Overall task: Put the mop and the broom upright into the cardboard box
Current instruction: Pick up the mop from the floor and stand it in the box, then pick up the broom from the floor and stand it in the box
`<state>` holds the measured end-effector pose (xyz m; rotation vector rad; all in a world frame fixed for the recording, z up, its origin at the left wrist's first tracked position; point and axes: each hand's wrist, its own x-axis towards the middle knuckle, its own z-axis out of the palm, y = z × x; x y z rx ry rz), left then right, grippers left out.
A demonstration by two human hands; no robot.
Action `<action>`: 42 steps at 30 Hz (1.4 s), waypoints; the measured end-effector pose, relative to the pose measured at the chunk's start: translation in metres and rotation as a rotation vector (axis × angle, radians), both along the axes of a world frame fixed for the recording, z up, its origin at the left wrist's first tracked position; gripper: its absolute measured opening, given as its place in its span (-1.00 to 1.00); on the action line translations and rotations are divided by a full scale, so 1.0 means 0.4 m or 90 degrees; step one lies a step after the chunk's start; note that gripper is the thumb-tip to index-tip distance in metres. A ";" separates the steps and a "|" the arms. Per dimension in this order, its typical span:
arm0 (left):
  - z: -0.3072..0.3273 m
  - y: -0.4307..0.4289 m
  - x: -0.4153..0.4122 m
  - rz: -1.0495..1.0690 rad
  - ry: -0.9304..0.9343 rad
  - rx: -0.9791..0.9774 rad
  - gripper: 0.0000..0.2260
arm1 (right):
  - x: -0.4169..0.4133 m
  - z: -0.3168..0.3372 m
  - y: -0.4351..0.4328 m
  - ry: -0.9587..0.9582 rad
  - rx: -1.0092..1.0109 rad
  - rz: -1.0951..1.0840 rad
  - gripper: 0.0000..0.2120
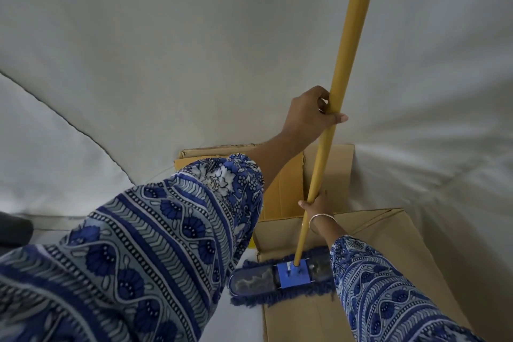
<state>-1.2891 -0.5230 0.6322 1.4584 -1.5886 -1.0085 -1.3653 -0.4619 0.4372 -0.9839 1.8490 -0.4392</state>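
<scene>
On the far left I am seeing a dark object (14,230) poking in at the frame edge, too cropped for me to name, lying on the white sheet (69,169) that is covering the ground. A pale fabric wall (166,36) is filling the whole background behind everything.

Moving right, the left sleeve (138,244), blue and white with a floral print, is stretching across the lower left and hiding part of the cardboard box (388,244). A small yellow patch (251,243) is peeking out just beside the sleeve's edge; I cannot tell what it is. The left hand (308,116) is clamping around the mop handle (347,64) high up, thumb lying across the front of the pole and fingers curling behind it.

The box is lying open near the wall, its flaps (288,189) spreading out behind the pole. The mop (280,280) is standing nearly upright, tilting slightly to the right at the top, with its blue fringed head resting flat across the box's near left edge, partly on cardboard and partly over the white sheet. A blue bracket (293,275) is joining the head to the yellow pole.

Further right, the right hand (319,203), with a thin bangle (322,218) on the wrist, is closing on the lower handle, fingers wrapping behind it. The right sleeve (388,300) is covering the mop head's right end.
</scene>
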 end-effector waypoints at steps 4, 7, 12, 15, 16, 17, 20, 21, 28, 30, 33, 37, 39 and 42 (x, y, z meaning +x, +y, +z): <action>0.055 0.033 0.027 0.024 0.009 0.004 -0.57 | -0.007 0.060 0.018 0.003 -0.006 0.012 -0.63; 0.093 0.078 0.080 0.059 -0.005 -0.014 -0.62 | -0.015 0.103 0.036 0.004 -0.006 0.002 -0.61; 0.120 0.237 0.291 0.125 -0.067 -0.027 -0.73 | 0.023 0.159 0.109 -0.015 0.047 -0.017 -0.52; 0.103 0.390 0.496 0.207 -0.119 -0.008 -0.79 | 0.096 0.192 0.194 0.009 0.020 0.001 -0.56; 0.090 0.429 0.544 0.220 -0.131 0.011 -0.81 | 0.103 0.186 0.207 0.045 -0.002 0.030 -0.57; 0.087 0.483 0.616 0.252 -0.136 0.023 -0.82 | 0.133 0.190 0.222 0.093 -0.036 0.081 -0.56; 0.100 0.716 0.896 0.373 -0.130 0.056 -0.86 | 0.336 0.247 0.303 0.169 -0.069 0.214 -0.38; 0.104 0.785 0.974 0.400 -0.136 0.056 -0.90 | 0.401 0.286 0.333 0.186 -0.077 0.241 -0.36; 0.155 1.300 1.519 0.561 -0.175 0.080 -0.88 | 0.980 0.410 0.545 0.212 -0.224 0.414 -0.44; 0.162 1.412 1.643 0.601 -0.170 0.090 -0.86 | 1.165 0.439 0.604 0.202 -0.253 0.463 -0.52; 0.154 1.517 1.783 0.639 -0.157 0.101 -0.85 | 1.388 0.465 0.685 0.173 -0.274 0.525 -0.52; 0.120 1.611 1.961 0.682 -0.140 0.117 -0.85 | 1.659 0.454 0.785 0.131 -0.277 0.610 -0.51; 0.090 1.639 2.068 0.701 -0.126 0.138 -0.84 | 1.797 0.421 0.816 0.115 -0.274 0.648 -0.50; 0.050 1.652 2.216 0.710 -0.115 0.169 -0.84 | 1.968 0.373 0.838 0.099 -0.255 0.667 -0.50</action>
